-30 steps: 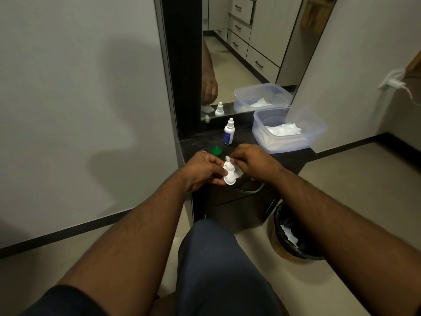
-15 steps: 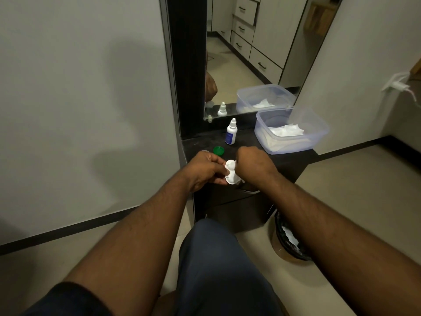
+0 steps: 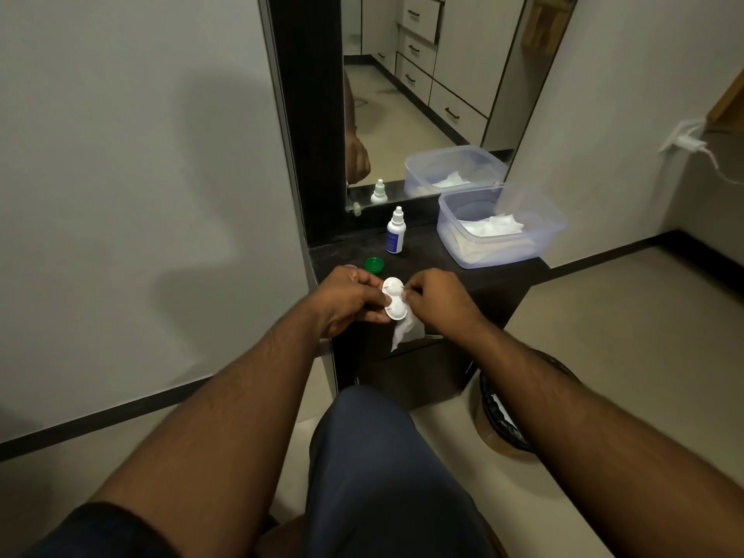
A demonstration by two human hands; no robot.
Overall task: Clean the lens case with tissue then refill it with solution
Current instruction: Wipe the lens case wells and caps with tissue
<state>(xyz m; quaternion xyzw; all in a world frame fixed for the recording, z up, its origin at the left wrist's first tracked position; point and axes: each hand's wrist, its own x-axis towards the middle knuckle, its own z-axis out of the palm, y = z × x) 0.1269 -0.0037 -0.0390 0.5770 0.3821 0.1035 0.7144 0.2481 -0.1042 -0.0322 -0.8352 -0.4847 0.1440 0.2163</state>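
Wiping goes best if the left hand (image 3: 349, 300) keeps its pinching grip on the case (image 3: 393, 298) at frame centre while the right hand (image 3: 435, 296), fingers curled on the tissue (image 3: 406, 332), works each well.

Dark countertop (image 3: 435, 257), solution bottle (image 3: 395, 232), green cap (image 3: 374, 264), tissue tub (image 3: 499, 227)

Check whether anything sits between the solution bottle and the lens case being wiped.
Only the green round cap lies on the dark counter between the small white solution bottle and the white twin-well lens case, slightly left of the direct line; otherwise nothing visible.
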